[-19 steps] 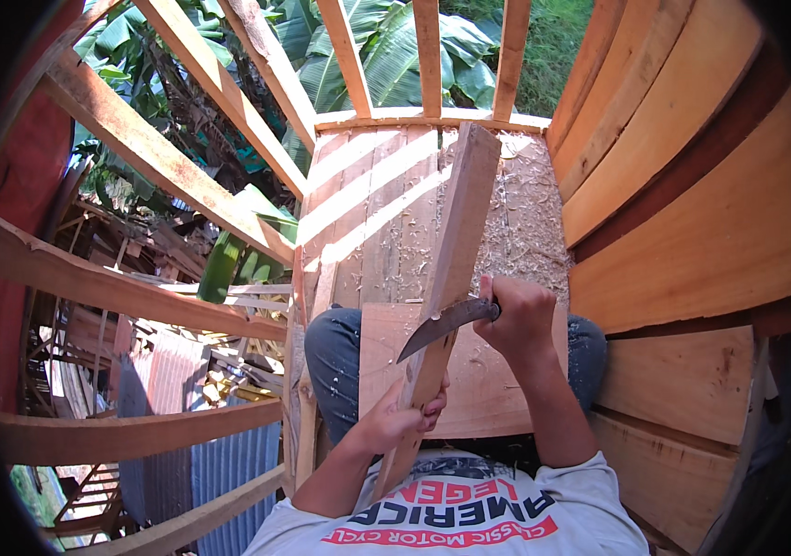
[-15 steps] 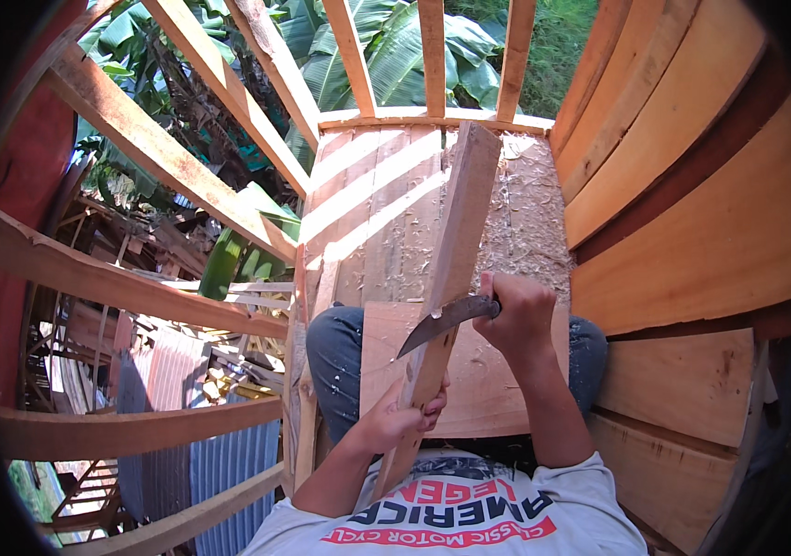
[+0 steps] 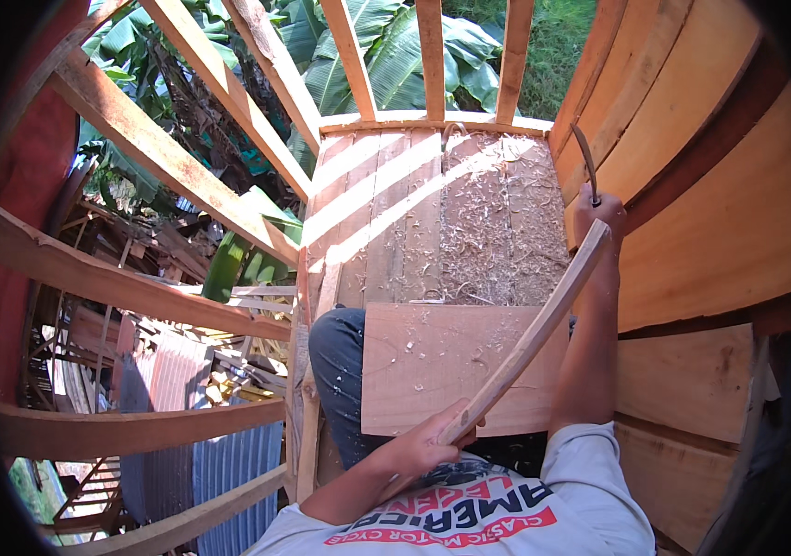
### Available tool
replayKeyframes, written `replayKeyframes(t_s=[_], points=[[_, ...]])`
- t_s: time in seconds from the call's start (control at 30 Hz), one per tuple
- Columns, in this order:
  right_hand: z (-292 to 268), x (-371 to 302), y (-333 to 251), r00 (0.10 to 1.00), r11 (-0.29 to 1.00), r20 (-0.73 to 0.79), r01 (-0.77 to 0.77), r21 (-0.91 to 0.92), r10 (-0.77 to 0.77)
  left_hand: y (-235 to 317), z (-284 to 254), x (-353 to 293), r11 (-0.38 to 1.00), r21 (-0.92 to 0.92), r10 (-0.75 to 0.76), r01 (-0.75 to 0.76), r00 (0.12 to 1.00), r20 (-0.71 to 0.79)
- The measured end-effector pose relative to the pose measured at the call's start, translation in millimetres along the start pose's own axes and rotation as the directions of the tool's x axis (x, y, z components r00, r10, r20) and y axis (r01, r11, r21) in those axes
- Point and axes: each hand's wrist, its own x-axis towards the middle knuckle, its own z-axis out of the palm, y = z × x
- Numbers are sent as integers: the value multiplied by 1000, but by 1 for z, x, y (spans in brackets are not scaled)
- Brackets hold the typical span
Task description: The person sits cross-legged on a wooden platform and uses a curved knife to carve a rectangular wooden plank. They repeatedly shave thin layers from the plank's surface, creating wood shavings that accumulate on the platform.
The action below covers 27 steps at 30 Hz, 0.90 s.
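My left hand [image 3: 430, 443] is wrapped round the lower part of a long squared wooden stick [image 3: 527, 347], near my belly. The stick slants up to the right, and its far end lies in front of my right wrist. My right hand [image 3: 596, 215] is stretched out toward the right wall, closed round the handle of a curved knife [image 3: 586, 159]. The dark blade points up and away, apart from the stick; most of the handle is hidden in my fist. A flat wooden board [image 3: 451, 357] lies across my lap, with a few shavings on it.
Wood shavings [image 3: 497, 213] litter the plank floor [image 3: 358, 232] ahead. Upright wooden slats [image 3: 349, 56] and rails [image 3: 136, 431] form an open frame in front and on my left. Wooden planks [image 3: 710, 213] wall the right side, close to my right arm. Corrugated sheets [image 3: 238, 473] lie below left.
My right hand has swung the knife up and to the right, off the stick. The stick has tilted from nearly upright to slanting right, with my left hand still on it.
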Motion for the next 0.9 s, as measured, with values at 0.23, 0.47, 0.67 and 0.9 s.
replayKeyframes(t_s=[0.23,0.47,0.67,0.9], points=[[-18,-49,25,990,980,43,123,159,-132,21,-41,1,939,-340,-37,45,999,30],[1,-126,-11,841,852,134,516,90,-524,23,-33,2,939,-338,-52,62,998,41],[2,-106,-15,847,847,41,531,-29,-530,27,-22,-2,943,-329,-57,50,998,-10],[-13,-35,-8,999,998,-12,53,29,-52,13,-10,-7,976,-155,-143,154,986,81]])
